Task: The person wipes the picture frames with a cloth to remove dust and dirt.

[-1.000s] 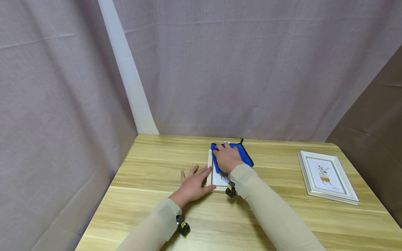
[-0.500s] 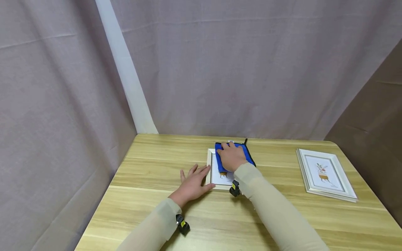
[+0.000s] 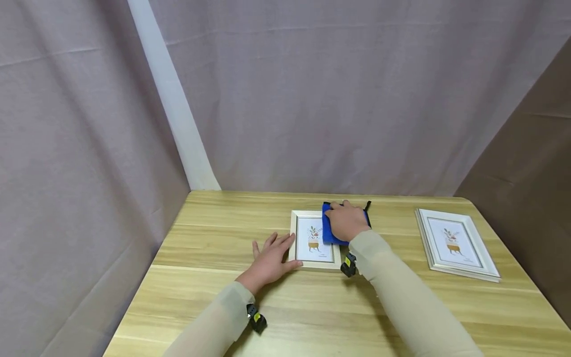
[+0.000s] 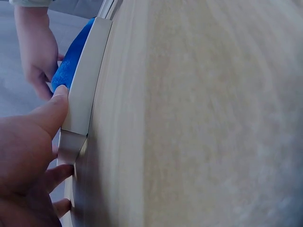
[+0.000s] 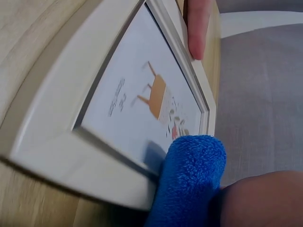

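A cream picture frame [image 3: 314, 265] lies flat on the wooden table, holding a print of a plant in an orange pot on legs. My left hand [image 3: 269, 260] rests at its near left corner, fingers spread along the left side and thumb at the near edge. In the left wrist view that thumb touches the frame's side [image 4: 90, 75]. My right hand [image 3: 347, 222] grips a blue cloth [image 3: 327, 233] with black edging over the frame's right side. Seen from the right wrist, the fluffy cloth [image 5: 191, 182] is folded over and covers part of the glass and rim.
To the right lies a white picture frame [image 3: 429, 243] with a similar print; its edge shows stacked layers. The wooden table [image 3: 214, 238] ends at a grey curtain [image 3: 285, 124] behind, with more curtain at the left and a brown cloth [image 3: 531, 158] at the right.
My right hand has slid the blue cloth rightward across the frame, uncovering the plant print. My left hand has stayed at the frame's corner. The head view has shifted slightly.
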A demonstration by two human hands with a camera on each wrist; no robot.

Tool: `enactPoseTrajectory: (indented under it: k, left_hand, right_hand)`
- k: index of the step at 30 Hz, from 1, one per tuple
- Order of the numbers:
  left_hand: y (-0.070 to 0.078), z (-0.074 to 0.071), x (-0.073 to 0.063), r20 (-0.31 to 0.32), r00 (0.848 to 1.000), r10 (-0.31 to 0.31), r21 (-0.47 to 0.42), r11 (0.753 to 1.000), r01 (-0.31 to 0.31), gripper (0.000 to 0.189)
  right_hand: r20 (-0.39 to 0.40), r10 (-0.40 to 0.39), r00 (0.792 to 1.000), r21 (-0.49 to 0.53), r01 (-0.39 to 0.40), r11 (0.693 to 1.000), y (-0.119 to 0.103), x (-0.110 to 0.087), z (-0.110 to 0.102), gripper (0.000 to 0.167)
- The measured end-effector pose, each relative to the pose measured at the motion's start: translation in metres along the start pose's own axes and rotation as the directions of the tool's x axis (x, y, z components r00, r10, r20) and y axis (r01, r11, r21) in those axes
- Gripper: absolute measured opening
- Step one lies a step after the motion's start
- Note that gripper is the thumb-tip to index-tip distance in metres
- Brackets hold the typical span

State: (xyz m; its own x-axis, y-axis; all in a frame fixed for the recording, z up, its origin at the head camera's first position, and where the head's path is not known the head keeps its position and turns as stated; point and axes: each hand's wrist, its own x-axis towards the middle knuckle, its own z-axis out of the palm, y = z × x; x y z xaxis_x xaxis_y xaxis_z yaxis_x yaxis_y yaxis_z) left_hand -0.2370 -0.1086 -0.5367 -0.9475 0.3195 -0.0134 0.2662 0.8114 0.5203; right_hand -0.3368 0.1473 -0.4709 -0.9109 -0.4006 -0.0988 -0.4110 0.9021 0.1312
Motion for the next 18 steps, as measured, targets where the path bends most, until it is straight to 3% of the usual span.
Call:
enactPoseTrajectory:
  k: [18]
  left_hand:
    - [-0.002, 0.002, 0.002, 0.006, 1.000, -0.008, 0.016, 1.000, 0.008, 0.087]
  right_hand:
    - [-0.015, 0.024, 1.000, 0.076, -0.023, 0.997, 0.015, -0.005, 0.004, 0.045]
